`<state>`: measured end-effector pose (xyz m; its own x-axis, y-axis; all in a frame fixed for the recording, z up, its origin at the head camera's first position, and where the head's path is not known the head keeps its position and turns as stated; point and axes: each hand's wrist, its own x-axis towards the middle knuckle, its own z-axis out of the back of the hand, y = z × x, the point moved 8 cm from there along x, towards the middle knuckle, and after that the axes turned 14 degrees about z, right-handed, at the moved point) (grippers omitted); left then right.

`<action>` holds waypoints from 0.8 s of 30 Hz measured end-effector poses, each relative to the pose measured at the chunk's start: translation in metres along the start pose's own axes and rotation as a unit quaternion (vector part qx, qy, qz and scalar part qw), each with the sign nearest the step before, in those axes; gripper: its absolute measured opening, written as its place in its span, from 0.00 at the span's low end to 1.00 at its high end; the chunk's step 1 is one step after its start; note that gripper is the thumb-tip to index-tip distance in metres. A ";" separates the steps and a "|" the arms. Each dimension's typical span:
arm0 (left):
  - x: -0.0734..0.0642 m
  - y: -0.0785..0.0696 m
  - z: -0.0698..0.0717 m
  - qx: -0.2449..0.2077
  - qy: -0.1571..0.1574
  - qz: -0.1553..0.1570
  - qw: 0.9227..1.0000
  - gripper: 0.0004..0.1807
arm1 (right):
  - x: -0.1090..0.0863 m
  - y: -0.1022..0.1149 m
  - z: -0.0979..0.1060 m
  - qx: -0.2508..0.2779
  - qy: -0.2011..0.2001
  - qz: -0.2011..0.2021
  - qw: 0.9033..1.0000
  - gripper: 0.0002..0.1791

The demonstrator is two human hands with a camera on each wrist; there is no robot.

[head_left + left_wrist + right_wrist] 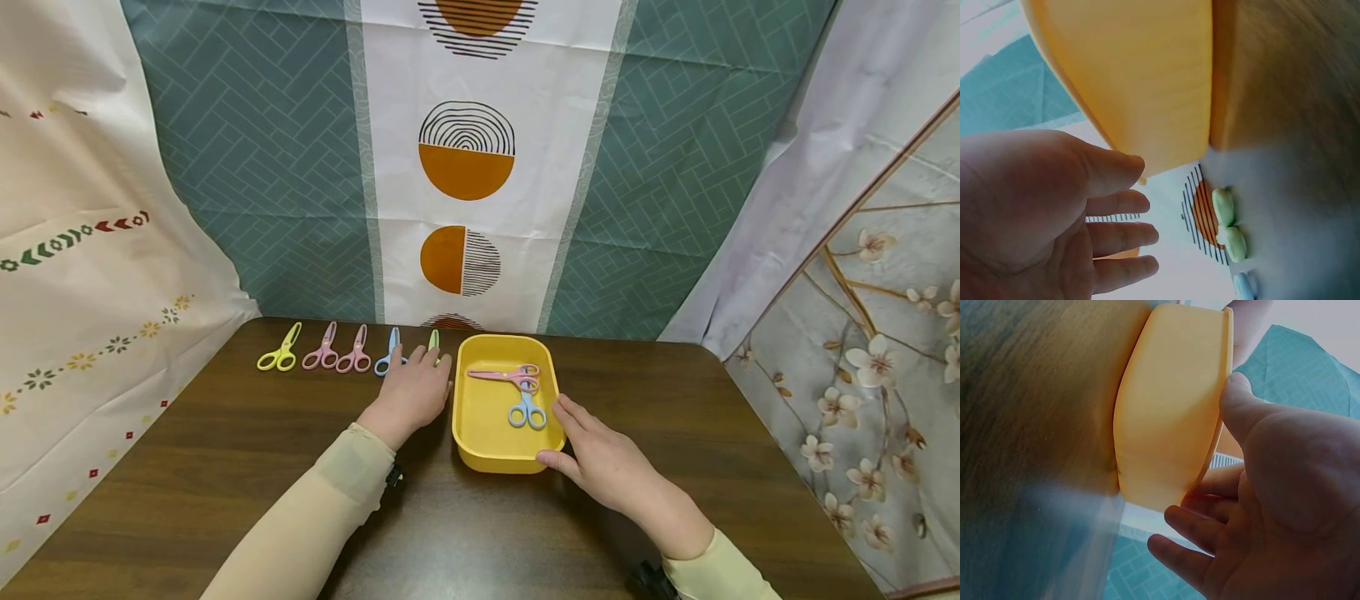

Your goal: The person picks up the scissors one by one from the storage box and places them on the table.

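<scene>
**Crowding by the desk's far edge**

We see the green scissors (pixel 433 338) near the desk's (pixel 637 392) far edge, just left of the yellow tray (pixel 472 458). The left hand (pixel 412 392) hangs above, fingers extended, gripping nothing; we think a low sweep could knock the blue pair (pixel 393 338). The right hand (pixel 611 462) rests unclenched on the tray's rim; pressing might tip it.

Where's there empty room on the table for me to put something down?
There's bare table between the right hand and the flowery cloth, in front of the yellow tray between the sleeves, and left of the left one. It's crowded at the back left: scissors lie in a row, the left hand over part of it.
</scene>
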<state>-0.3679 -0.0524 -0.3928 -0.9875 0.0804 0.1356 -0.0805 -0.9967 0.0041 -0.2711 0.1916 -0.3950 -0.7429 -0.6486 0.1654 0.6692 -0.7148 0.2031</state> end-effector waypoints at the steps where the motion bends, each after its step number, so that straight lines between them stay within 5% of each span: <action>1: -0.001 0.000 0.002 -0.002 -0.003 0.000 1.000 0.26 | 0.000 0.000 0.000 0.000 0.000 -0.001 1.000 0.49; 15: -0.006 -0.003 0.012 -0.011 -0.012 0.004 1.000 0.29 | 0.000 -0.002 -0.001 0.002 0.004 -0.004 1.000 0.50; 24: -0.021 -0.026 0.026 -0.012 -0.051 -0.043 0.998 0.31 | 0.000 0.000 0.001 -0.003 -0.002 0.006 1.000 0.48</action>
<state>-0.3412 -0.0286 -0.3697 -0.9580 0.1624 0.2361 -0.1678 -0.9858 -0.0028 -0.2710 0.1922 -0.3945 -0.7342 -0.6565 0.1728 0.6789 -0.7077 0.1958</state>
